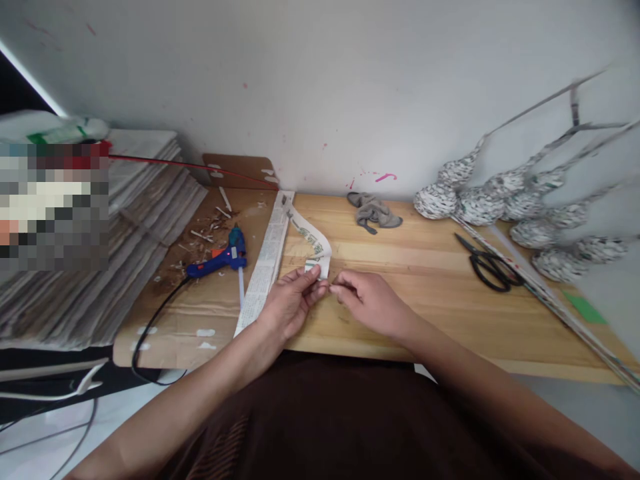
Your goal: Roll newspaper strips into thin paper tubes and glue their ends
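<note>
My left hand (287, 303) pinches the near end of a printed paper strip (313, 235) between thumb and fingers. The strip curves up and away to the left, its far end by a stack of newspaper strips (265, 267). Close by on the right, the fingers of my right hand (373, 300) are pinched together at the strip's lower corner. Something thin seems to sit between those fingertips, too small to name. Left of the newspaper strips, a blue glue gun (220, 259) lies on a cardboard sheet (175, 317).
Black-handled scissors (490, 267) lie right, beside long rolled paper rods (565, 307). Several woven paper gourd shapes (480, 203) lean along the wall. A grey cloth (375, 212) lies at the back. Piled newspapers (145, 227) stand left; the glue gun's black cord (150, 327) hangs over the edge.
</note>
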Available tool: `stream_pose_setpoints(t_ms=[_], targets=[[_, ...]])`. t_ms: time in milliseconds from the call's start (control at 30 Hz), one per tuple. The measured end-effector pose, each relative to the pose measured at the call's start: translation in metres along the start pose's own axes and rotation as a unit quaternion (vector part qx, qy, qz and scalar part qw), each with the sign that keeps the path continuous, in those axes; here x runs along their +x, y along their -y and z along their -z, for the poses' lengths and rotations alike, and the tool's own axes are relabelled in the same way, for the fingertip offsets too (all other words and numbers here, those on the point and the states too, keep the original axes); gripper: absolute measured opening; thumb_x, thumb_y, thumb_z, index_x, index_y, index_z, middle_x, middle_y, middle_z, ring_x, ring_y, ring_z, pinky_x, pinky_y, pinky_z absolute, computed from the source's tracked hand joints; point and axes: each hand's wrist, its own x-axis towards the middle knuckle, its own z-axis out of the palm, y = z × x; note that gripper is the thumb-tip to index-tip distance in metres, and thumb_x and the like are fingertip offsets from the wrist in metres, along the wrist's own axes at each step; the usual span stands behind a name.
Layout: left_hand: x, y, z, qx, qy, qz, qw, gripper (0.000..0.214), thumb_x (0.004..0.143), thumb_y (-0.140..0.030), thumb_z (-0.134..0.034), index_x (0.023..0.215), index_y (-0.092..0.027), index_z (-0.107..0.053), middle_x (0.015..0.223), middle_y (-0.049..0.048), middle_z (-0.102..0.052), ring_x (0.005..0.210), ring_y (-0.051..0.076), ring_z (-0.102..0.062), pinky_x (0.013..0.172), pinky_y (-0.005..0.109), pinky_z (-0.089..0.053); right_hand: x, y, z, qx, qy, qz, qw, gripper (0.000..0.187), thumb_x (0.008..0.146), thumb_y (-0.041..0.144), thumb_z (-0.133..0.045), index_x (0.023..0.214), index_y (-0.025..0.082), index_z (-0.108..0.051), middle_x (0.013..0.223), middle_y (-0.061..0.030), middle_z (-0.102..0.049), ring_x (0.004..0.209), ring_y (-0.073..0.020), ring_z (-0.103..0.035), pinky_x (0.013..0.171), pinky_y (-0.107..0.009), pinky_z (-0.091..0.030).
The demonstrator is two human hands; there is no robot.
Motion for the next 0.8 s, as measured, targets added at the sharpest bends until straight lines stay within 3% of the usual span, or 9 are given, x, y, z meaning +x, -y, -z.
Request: stream_pose_setpoints(t_ms=[100, 233, 300, 400, 467, 633, 800], targets=[[-0.0001, -0.0008, -0.0011, -0.002, -0.005, -0.003, 1.000, 0.006, 0.081, -0.009, -0.068, 0.077, -0.009, -0.065, 0.066, 0.0044, -0.068, 0.060, 0.010, -0.067, 0.057, 0.015, -0.057, 0.0001, -0.0002, -0.0012, -0.032, -0.044, 0.007, 0.998, 0.016, 0.090, 0.031, -0.057, 0.078, 0.019, -0.057, 0.072, -0.0010, -0.064, 0.063, -0.0127, -0.053, 0.061, -0.025, -0.033], [-0.0008, -0.0011, -0.0012, 0.004, -0.003, 0.003, 1.000, 0.007, 0.082, -0.011, -0.069, 0.075, -0.009, -0.065, 0.065, 0.0050, -0.068, 0.060, 0.010, -0.067, 0.056, 0.015, -0.056, 0.0025, -0.0002, 0.0001, 0.036, 0.037, -0.034, 0.998, 0.030, 0.096, 0.030, -0.044, 0.072, 0.018, -0.057, 0.064, -0.0003, -0.064, 0.058, -0.0114, -0.054, 0.059, -0.025, -0.035], [-0.0006, -0.0010, -0.0008, 0.005, -0.003, 0.004, 1.000, 0.007, 0.082, -0.011, -0.068, 0.076, -0.009, -0.066, 0.065, 0.0052, -0.068, 0.059, 0.010, -0.067, 0.057, 0.014, -0.056, 0.0039, 0.0000, 0.0006, 0.059, 0.053, -0.037, 0.996, 0.027, 0.096, 0.029, -0.046, 0.074, 0.018, -0.059, 0.067, -0.0006, -0.066, 0.060, -0.0116, -0.056, 0.060, -0.025, -0.036], [-0.0001, -0.0009, -0.0003, 0.005, -0.003, 0.003, 1.000, 0.007, 0.084, -0.011, -0.065, 0.077, -0.009, -0.066, 0.066, 0.0056, -0.069, 0.060, 0.010, -0.068, 0.057, 0.015, -0.057, 0.0050, 0.0004, -0.0001, 0.036, -0.008, -0.017, 0.999, 0.015, 0.089, 0.029, -0.058, 0.078, 0.018, -0.059, 0.070, 0.0002, -0.065, 0.061, -0.0115, -0.054, 0.060, -0.025, -0.035], [-0.0003, -0.0011, -0.0006, 0.004, 0.000, 0.003, 1.000, 0.009, 0.086, -0.010, -0.063, 0.077, -0.009, -0.066, 0.066, 0.0057, -0.069, 0.061, 0.011, -0.068, 0.058, 0.015, -0.057, 0.0054, 0.0002, -0.0005, 0.031, -0.028, -0.017, 0.999, 0.016, 0.089, 0.028, -0.057, 0.075, 0.018, -0.058, 0.066, 0.0013, -0.062, 0.058, -0.0108, -0.050, 0.059, -0.025, -0.034], [-0.0018, -0.0025, -0.0019, 0.018, 0.008, 0.018, 1.000, 0.012, 0.088, -0.010, -0.060, 0.077, -0.009, -0.065, 0.071, 0.0091, -0.070, 0.064, 0.014, -0.070, 0.060, 0.018, -0.059, 0.0068, -0.0026, 0.0010, 0.085, 0.033, -0.062, 0.994, 0.025, 0.093, 0.024, -0.047, 0.069, 0.018, -0.054, 0.066, 0.0002, -0.064, 0.058, -0.0102, -0.054, 0.059, -0.024, -0.036], [-0.0012, -0.0029, 0.0004, 0.023, 0.023, 0.020, 0.999, 0.006, 0.084, -0.011, -0.066, 0.079, -0.009, -0.066, 0.073, 0.0081, -0.070, 0.069, 0.014, -0.071, 0.065, 0.019, -0.060, 0.0085, -0.0066, -0.0006, 0.108, 0.043, -0.083, 0.990, 0.024, 0.093, 0.025, -0.046, 0.071, 0.018, -0.054, 0.065, 0.0004, -0.064, 0.055, -0.0096, -0.054, 0.057, -0.023, -0.037]])
